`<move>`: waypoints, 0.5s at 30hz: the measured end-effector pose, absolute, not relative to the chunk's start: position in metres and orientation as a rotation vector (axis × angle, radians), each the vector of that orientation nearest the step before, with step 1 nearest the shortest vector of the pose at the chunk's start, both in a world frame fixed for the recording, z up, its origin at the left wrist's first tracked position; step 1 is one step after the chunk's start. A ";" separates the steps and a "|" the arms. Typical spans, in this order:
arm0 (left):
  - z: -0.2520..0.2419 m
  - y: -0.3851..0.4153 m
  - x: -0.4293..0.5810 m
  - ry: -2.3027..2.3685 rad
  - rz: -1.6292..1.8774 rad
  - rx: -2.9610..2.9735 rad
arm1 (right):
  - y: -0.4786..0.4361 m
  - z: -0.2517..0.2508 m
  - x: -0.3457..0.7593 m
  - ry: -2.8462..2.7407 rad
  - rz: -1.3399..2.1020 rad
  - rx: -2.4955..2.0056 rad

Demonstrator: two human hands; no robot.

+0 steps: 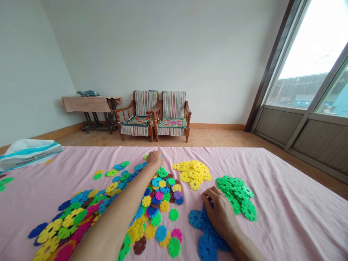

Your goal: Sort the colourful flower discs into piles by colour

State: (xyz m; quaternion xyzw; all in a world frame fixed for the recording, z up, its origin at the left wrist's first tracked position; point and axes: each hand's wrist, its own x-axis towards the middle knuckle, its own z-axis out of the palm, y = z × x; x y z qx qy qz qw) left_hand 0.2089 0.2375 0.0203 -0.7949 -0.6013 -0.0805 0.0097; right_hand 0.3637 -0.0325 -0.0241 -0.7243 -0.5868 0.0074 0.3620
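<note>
Many flat plastic snowflake discs lie on a pink cloth [285, 203]. A mixed-colour heap [119, 203] spreads across the left and middle. Sorted piles sit to the right: yellow discs [193, 171], green discs [237, 195] and blue discs [205, 235]. My left hand [154, 158] reaches far forward over the top of the mixed heap, fingers curled down on a disc I cannot make out. My right hand [219, 212] rests on the blue pile, fingers bent and touching blue discs.
A white and blue bag [27, 153] lies at the cloth's far left edge, with a few stray green discs [4, 181] near it. Beyond stand two wooden armchairs [154, 116], a small table [89, 103] and a large window [312, 72] at right.
</note>
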 end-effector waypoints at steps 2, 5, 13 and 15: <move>0.021 0.237 0.208 -1.879 -0.246 -2.483 | -0.032 -0.024 0.364 -1.512 0.016 -1.866; 0.023 0.235 0.207 -1.879 -0.257 -2.491 | -0.032 -0.024 0.364 -1.525 0.023 -1.869; 0.040 0.208 0.171 -1.690 -0.457 -2.597 | -0.033 -0.027 0.368 -1.543 0.032 -1.858; 0.042 0.192 0.150 -1.617 -0.497 -2.659 | -0.033 -0.026 0.367 -1.534 0.037 -1.850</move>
